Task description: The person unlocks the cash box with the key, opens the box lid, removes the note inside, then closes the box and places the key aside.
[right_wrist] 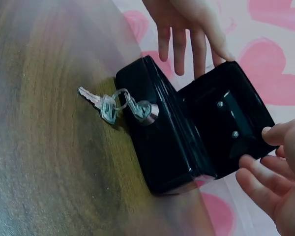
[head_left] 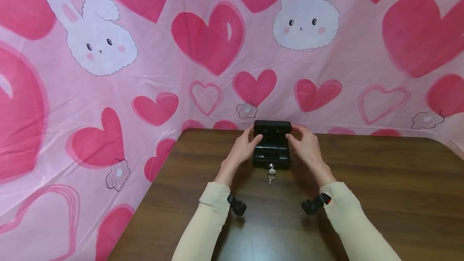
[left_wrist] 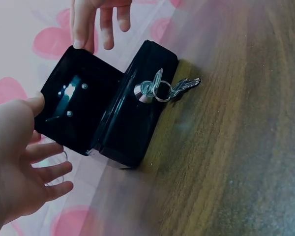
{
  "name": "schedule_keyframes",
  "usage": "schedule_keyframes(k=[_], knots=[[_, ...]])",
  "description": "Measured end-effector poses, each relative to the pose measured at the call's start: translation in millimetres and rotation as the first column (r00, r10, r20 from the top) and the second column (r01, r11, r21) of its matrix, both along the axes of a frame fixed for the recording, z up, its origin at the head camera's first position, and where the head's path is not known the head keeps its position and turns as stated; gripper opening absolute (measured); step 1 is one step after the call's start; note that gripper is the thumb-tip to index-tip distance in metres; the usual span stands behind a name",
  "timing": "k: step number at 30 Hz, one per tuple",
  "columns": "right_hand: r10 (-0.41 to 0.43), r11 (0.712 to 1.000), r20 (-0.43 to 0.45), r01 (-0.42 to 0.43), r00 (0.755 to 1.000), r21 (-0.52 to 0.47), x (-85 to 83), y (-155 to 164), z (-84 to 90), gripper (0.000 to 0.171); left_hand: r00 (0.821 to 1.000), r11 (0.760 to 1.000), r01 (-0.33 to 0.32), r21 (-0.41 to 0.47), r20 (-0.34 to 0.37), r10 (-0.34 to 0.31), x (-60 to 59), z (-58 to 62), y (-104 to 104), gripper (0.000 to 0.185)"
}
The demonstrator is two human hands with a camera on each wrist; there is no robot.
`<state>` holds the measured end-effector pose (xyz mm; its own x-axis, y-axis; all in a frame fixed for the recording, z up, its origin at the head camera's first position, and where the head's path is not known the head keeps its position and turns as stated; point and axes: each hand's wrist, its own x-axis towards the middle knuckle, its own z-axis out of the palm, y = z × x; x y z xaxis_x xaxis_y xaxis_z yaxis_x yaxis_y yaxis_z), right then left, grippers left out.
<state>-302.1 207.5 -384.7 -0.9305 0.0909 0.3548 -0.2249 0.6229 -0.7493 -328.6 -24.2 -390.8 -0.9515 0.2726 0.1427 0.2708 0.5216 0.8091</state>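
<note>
A small black cash box point(head_left: 272, 164) stands on the table with its lid point(head_left: 272, 127) raised. My left hand point(head_left: 241, 148) pinches the lid's left edge, thumb on the inner side and index finger behind. On the opposite edge, my right hand point(head_left: 308, 148) holds the lid the same way. The other fingers of both hands are spread loosely beside it. One key point(right_wrist: 136, 109) sits in the round lock on the box's front. From it, a second key point(right_wrist: 96, 102) hangs by a ring. Two small rivets point(left_wrist: 84, 86) show inside the lid. The tray interior is mostly hidden in the wrist views.
The brown wooden table point(head_left: 268, 233) carries the box near its back edge. Right behind it hangs a pink cloth point(head_left: 163, 71) with hearts and rabbits, which also runs along the left side. Black wrist cameras point(head_left: 237, 205) are strapped to both cream sleeves.
</note>
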Motion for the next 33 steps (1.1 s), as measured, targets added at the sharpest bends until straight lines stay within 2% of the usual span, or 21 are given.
schedule_keyframes(k=[6,12,15,20,25,33], knots=[[0.077,0.991,0.062,-0.069,0.995,-0.116,-3.6,5,-6.3,0.054,1.000,1.000,0.000,-0.003,0.028,0.000,-3.4,-5.4,3,0.076],[0.178,0.972,0.101,-0.158,0.979,-0.174,-5.8,8,-10.4,0.065,1.000,1.000,-0.016,0.015,0.011,0.015,-8.5,-9.0,6,0.075],[0.196,0.970,0.105,-0.176,0.975,-0.170,-5.1,10,-10.4,0.066,1.000,1.000,-0.020,0.020,0.007,0.020,-8.5,-9.9,6,0.074],[0.168,0.982,0.109,-0.157,0.980,-0.103,0.1,11,-9.8,0.063,1.000,1.000,-0.012,0.015,-0.007,0.012,-3.8,-8.8,4,0.073],[0.149,0.989,0.108,-0.145,0.983,-0.040,7.6,12,-11.1,0.061,0.999,1.000,-0.005,0.013,-0.054,0.005,2.5,-6.1,-2,0.066],[0.149,0.989,0.118,-0.148,0.982,-0.020,21.2,13,-20.2,0.060,0.998,0.999,0.008,-0.031,-0.057,-0.010,12.1,-11.0,-12,0.061]])
